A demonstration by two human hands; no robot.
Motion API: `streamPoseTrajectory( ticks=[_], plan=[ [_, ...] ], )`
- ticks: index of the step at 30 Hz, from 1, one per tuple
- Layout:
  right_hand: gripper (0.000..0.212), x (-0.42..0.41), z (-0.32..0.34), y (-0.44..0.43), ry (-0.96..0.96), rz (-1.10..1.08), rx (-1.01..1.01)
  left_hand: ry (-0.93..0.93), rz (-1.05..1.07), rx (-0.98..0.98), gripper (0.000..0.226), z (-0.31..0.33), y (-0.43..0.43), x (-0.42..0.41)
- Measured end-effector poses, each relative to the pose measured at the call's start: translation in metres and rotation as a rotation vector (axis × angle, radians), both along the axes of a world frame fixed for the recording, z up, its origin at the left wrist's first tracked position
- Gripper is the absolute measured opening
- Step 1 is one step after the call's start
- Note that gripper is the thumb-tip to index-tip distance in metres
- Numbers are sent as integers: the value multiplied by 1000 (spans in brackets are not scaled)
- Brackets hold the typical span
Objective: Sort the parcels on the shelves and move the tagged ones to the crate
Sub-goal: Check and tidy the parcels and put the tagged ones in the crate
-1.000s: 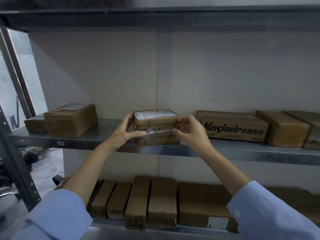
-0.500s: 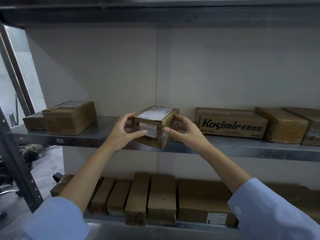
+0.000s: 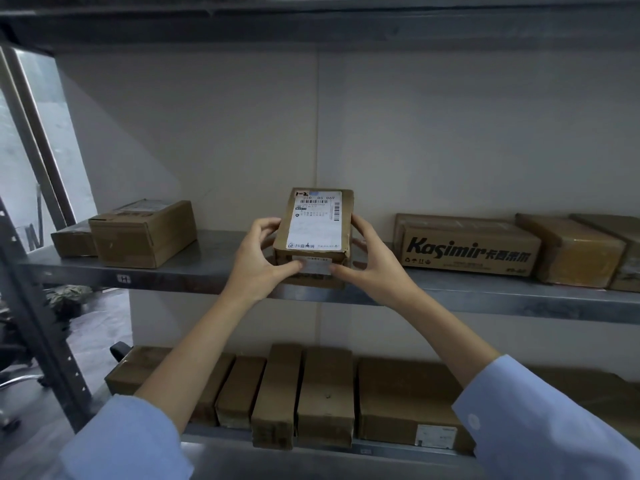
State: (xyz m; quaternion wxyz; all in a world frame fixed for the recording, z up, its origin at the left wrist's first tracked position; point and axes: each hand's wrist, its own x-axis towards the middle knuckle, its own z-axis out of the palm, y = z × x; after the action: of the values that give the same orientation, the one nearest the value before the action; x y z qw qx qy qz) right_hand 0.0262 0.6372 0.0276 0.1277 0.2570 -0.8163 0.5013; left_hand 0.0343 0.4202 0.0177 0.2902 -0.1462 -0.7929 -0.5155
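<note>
parcel (image 3: 317, 223) tipped up, label now showing | left hand (image 3: 258, 261), right hand (image 3: 372, 263) grip it beside Kasimir box (image 3: 467, 249) | likely tag check

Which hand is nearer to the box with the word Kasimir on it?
Right. The right hand grips the labelled parcel beside the Kasimir box; the left hand grips the parcel's other side, farther away.

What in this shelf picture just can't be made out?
Head view only:
- Crate: not in frame.
- Label on the held parcel: print too small to read.
- Rightmost parcel: cut by the frame edge.
- Lower-shelf parcels: some hidden behind the right sleeve.
</note>
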Motion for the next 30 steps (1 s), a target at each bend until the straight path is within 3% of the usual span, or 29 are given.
streamPoseTrajectory(
  ticks=[8,30],
  plan=[
    [89,-8,0,3,31,56,-72,73,-7,22,70,2,5,-3],
    [58,-59,-2,-17,-53,-61,-1,-127,77,63,63,-5,-6,-58]
  ],
)
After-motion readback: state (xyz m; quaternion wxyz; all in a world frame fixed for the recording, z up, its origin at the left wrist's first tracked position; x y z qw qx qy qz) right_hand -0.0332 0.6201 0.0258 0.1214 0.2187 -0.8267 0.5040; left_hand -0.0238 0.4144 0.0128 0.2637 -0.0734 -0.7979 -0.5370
